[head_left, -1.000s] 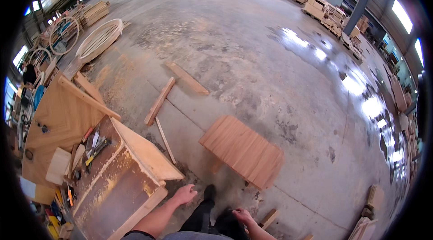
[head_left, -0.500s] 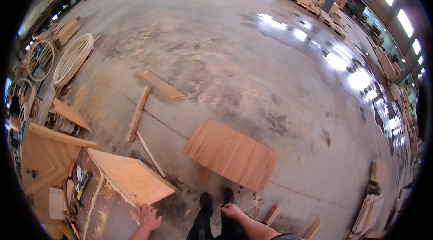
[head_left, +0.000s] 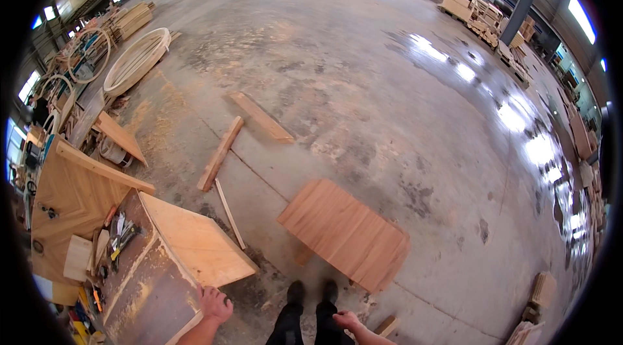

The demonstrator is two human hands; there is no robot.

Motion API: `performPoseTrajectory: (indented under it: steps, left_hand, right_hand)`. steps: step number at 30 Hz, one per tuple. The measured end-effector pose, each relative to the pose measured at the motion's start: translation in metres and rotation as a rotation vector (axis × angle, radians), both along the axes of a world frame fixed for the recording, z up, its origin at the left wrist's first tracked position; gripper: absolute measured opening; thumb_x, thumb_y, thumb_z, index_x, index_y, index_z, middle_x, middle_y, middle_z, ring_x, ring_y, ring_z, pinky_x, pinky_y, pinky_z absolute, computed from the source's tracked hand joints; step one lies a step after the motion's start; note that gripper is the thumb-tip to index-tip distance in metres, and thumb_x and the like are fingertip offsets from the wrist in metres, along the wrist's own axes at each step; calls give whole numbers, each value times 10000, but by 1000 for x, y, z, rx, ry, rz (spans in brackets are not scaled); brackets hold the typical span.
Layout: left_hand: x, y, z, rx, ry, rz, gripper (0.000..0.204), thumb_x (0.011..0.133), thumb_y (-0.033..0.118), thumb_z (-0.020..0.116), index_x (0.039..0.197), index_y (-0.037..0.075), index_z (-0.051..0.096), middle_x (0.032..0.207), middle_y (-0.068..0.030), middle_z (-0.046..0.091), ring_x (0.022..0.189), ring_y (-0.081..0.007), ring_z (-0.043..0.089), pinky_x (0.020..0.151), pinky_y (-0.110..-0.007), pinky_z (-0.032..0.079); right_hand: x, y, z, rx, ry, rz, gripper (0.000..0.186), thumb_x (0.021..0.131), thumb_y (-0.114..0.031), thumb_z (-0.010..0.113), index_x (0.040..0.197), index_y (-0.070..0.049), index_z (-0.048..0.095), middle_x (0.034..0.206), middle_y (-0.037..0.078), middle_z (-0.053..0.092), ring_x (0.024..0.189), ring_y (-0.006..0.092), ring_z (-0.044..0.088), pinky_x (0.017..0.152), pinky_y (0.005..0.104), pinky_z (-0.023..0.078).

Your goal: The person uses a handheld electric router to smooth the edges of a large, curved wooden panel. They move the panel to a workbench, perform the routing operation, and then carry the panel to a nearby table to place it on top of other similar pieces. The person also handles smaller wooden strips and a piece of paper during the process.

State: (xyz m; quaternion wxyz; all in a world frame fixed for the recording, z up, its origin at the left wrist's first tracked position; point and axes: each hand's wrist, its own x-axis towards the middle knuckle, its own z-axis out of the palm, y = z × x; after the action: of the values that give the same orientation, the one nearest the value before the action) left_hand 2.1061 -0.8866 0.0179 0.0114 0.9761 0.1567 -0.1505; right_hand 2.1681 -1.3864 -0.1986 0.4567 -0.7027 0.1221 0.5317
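My left hand rests at the near right edge of a worn, sawdust-marked workbench. Its fingers are bent but apart, with nothing seen in them. Beside it, a pale plywood board slopes along the bench's far side. My right hand hangs by my right thigh, fingers loosely curled, no object showing. On the floor ahead of my shoes lies a reddish-brown wooden panel with rounded corners, apart from both hands. Several hand tools lie at the bench's left side.
A thick timber, a flat plank and a thin strip lie on the floor ahead. An oval wooden frame is at far left, and a herringbone panel stands behind the bench. A wooden block sits right of my feet.
My view has turned left, so the scene sits further right in the picture. My left hand's fingers are more bent at the bench edge. The right hand stays by my thigh.
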Motion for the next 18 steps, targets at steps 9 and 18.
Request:
performPoseTrajectory:
  steps: [9,18]
  left_hand:
    - [0,0,-6,18,-29,-16,352,766,404,605,872,106,758,1024,-88,701,1222,-279,496,1225,-637,86]
    - [-8,3,-9,24,-160,-47,310,726,377,640,830,107,752,969,-91,704,1185,-282,523,1219,-640,123]
  right_hand:
    - [-5,37,-77,161,-197,-42,410,929,-351,651,1127,3,705,911,73,730,814,152,693,742,314,557]
    - [-10,56,-81,167,-80,-205,412,934,-350,659,1147,0,699,911,73,727,783,164,688,658,306,549]
